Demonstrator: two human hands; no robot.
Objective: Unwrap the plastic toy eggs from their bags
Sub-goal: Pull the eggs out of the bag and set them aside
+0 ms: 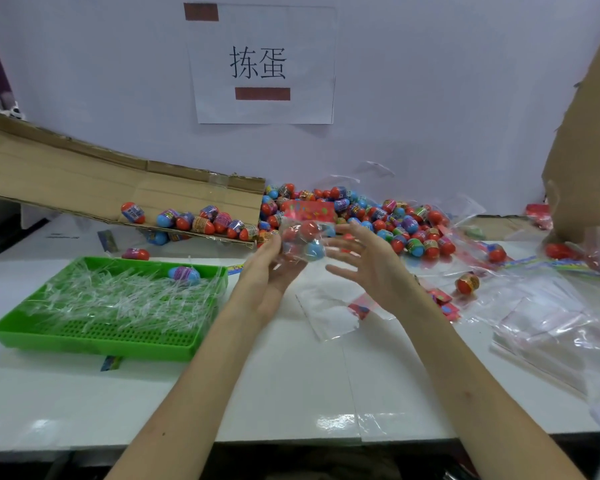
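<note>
A clear plastic bag of toy eggs (303, 239) with a red header card hangs above the white table (274, 382); red and blue eggs show through it. My left hand (269, 270) holds the bag from below and the left, fingers curled up around it. My right hand (368, 258) is just right of the bag with fingers spread and straight, fingertips close to the blue egg; I cannot tell whether they touch. A big pile of loose eggs (388, 223) lies behind the hands.
A green tray (94, 337) of clear plastic strips with one egg sits at the left. A flattened cardboard box (118, 188) holds several eggs at the back left. Empty clear bags (548, 327) cover the right side, and one lies under my hands. Tall cardboard (589, 161) stands at the far right.
</note>
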